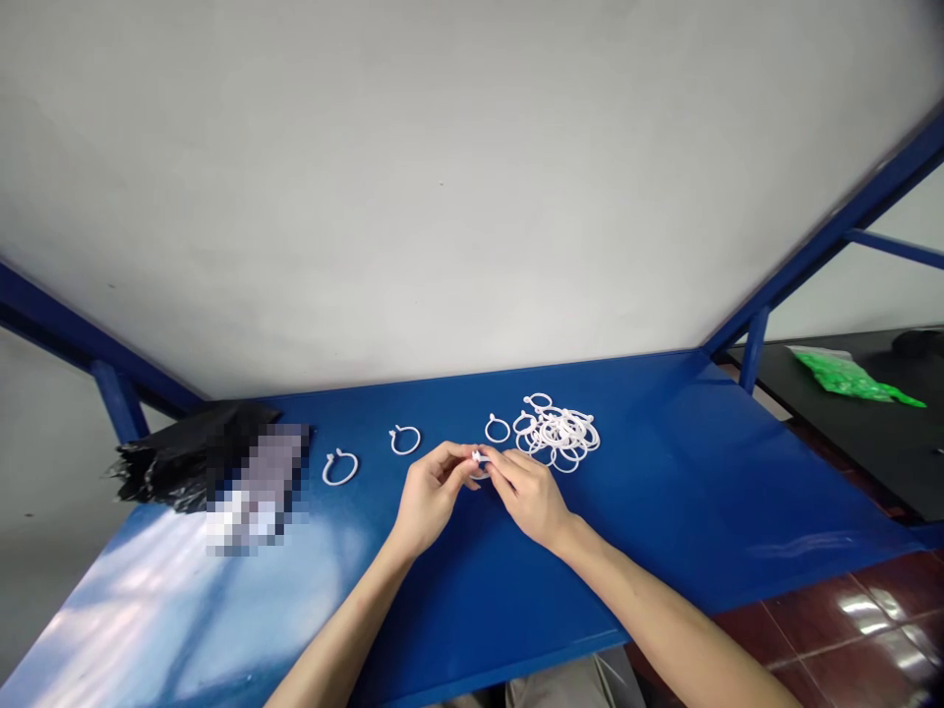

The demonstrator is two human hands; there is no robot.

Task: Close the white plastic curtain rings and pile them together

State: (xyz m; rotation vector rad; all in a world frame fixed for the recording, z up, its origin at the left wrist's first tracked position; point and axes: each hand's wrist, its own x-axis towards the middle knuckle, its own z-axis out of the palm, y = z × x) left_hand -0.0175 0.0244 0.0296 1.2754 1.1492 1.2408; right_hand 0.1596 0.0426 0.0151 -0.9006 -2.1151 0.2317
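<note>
A white plastic curtain ring (481, 458) is held between my two hands over the middle of the blue table. My left hand (430, 499) pinches its left side with thumb and fingertips. On the other side, the fingers of my right hand (532, 498) are closed on the same ring, and they hide part of it. Just beyond my fingers lies a single closed ring (497, 428). To its right is a heap of similar rings (561, 433). Two rings with parted ends, one nearer (340, 468) and one farther (405, 441), lie apart to the left.
Black plastic bags (196, 447) lie at the table's left end beside a blurred-out item (269, 472). Blue frame bars (826, 231) rise at both sides, with a pale wall behind. On a dark table at right rests a bag of green things (848, 374).
</note>
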